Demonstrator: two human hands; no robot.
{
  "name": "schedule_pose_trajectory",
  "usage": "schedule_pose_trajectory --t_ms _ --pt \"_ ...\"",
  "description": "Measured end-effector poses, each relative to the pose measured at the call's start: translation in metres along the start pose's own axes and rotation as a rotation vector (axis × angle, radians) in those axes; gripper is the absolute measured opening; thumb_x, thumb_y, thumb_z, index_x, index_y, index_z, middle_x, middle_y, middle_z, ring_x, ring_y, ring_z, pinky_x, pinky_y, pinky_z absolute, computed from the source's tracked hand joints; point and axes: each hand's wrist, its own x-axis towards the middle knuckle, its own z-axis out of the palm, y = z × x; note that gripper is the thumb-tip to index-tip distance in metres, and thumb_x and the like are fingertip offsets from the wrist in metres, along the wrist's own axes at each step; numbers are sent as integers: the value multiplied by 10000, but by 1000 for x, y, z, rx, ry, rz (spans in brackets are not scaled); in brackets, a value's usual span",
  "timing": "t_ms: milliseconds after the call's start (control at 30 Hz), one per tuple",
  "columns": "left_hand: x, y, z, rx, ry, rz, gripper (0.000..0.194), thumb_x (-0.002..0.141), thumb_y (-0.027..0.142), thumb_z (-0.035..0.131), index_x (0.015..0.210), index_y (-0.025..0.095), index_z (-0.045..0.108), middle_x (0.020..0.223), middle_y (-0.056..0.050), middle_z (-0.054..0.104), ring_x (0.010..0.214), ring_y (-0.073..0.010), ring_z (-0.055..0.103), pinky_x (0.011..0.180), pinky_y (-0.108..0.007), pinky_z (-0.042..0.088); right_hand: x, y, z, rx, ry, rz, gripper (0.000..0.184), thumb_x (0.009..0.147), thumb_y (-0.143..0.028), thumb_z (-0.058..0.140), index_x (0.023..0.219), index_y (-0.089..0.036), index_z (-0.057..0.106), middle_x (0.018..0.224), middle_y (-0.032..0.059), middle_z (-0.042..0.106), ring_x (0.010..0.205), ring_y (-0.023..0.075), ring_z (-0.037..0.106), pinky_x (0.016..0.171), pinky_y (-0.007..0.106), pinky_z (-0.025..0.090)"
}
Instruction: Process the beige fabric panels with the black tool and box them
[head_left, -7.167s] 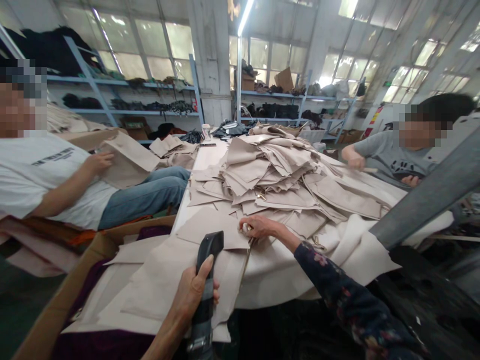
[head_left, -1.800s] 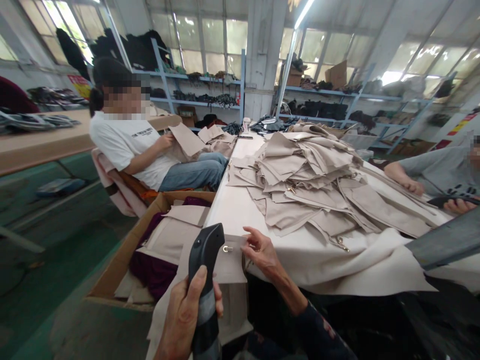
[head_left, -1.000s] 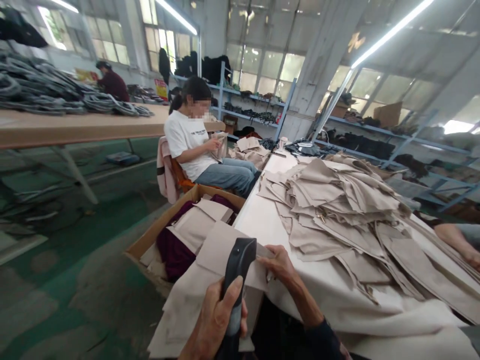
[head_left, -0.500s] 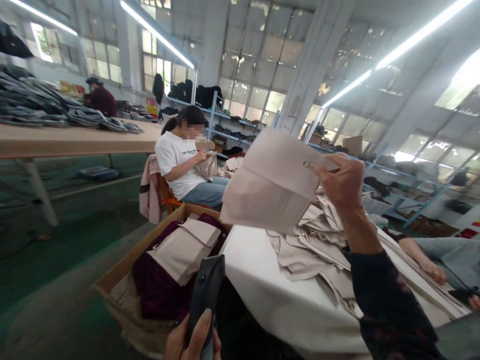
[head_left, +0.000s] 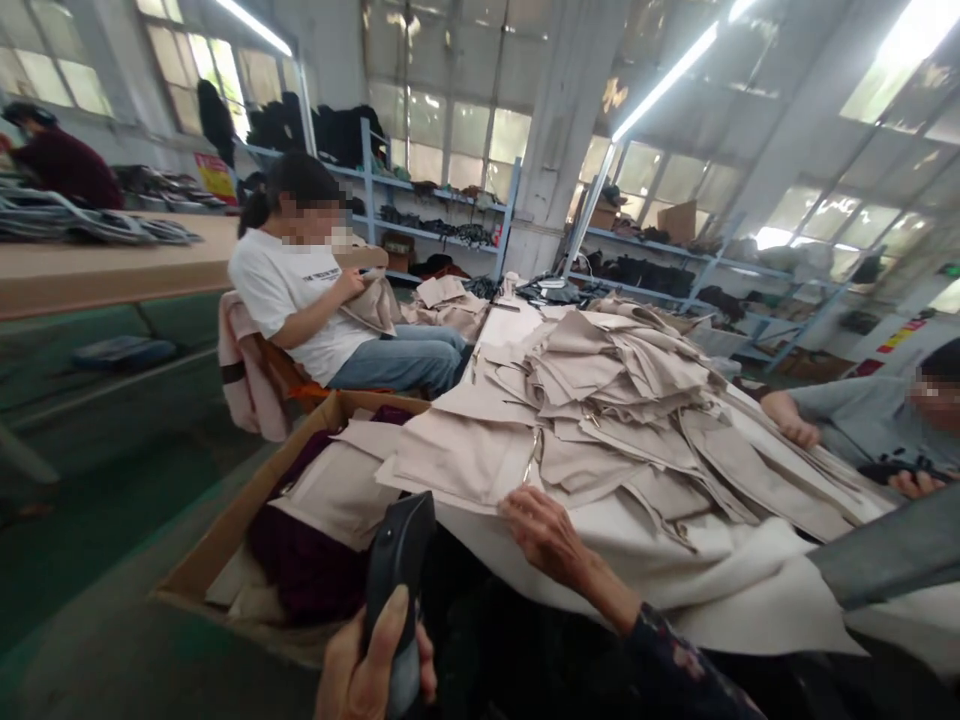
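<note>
My left hand (head_left: pixel 375 655) is wrapped round the grip of a black handheld tool (head_left: pixel 401 560) with a broad, curved head; its exact kind does not show. At the near edge of the table, my right hand (head_left: pixel 544 530) has its fingers curled at the corner of a beige fabric piece (head_left: pixel 465 455). That piece lies flat, its left end reaching over the box beside the table. Metal hardware shows along its right side. Just beyond my right hand rises a pile of similar beige pieces (head_left: pixel 600 365).
A cardboard box (head_left: pixel 217 530) holding beige pieces and dark purple cloth stands at left. Beyond it sits a person in a white shirt (head_left: pixel 289 290), handling beige fabric. Another person's arm (head_left: pixel 825 400) rests at the table's right. White cloth (head_left: pixel 570 580) drapes the near edge.
My right hand has come down from raised in the air to the table edge, bringing the beige piece down flat. The view has swung right. The tool stays in my left hand.
</note>
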Motion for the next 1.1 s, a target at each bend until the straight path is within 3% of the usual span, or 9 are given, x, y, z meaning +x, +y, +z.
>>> schedule_pose_trajectory --t_ms 100,300,633,767,967,1100 --pt "12 -1 11 69 -76 -27 531 749 652 521 570 155 576 428 -54 598 389 -161 559 428 -237 451 -20 11 -1 69 32 165 286 833 -77 510 1096 -167 577 1025 118 607 996 237 556 870 380 497" --pt "28 -5 39 201 -192 -67 538 762 654 504 563 157 559 403 -61 591 354 -159 549 390 -230 421 -34 27 13 207 162 348 389 767 -37 494 1127 -173 550 1106 129 598 1044 227 574 919 372 494" --pt "52 -5 82 357 -359 -145 535 772 656 490 583 159 542 404 -62 594 341 -171 556 380 -249 438 -39 32 22 343 235 366 191 886 -112 488 1016 -186 607 1028 109 648 980 197 606 867 345 522" --pt "61 4 83 338 -307 -174 585 774 676 470 583 133 575 424 -82 607 355 -164 560 398 -250 453 -38 33 23 344 232 355 168 898 -127 485 976 -172 627 997 116 661 963 211 603 859 369 522" --pt "61 25 61 220 -15 -153 470 725 595 607 723 125 614 501 -50 640 406 -170 585 421 -272 496 -38 32 21 333 221 356 157 911 -140 480 929 -161 634 965 111 668 936 214 587 854 372 511" --pt "55 31 58 308 -66 -200 489 729 606 596 697 118 618 469 -59 623 379 -172 570 398 -271 487 -38 31 20 326 224 358 171 921 -147 458 931 -156 629 959 115 662 930 217 578 854 373 506"
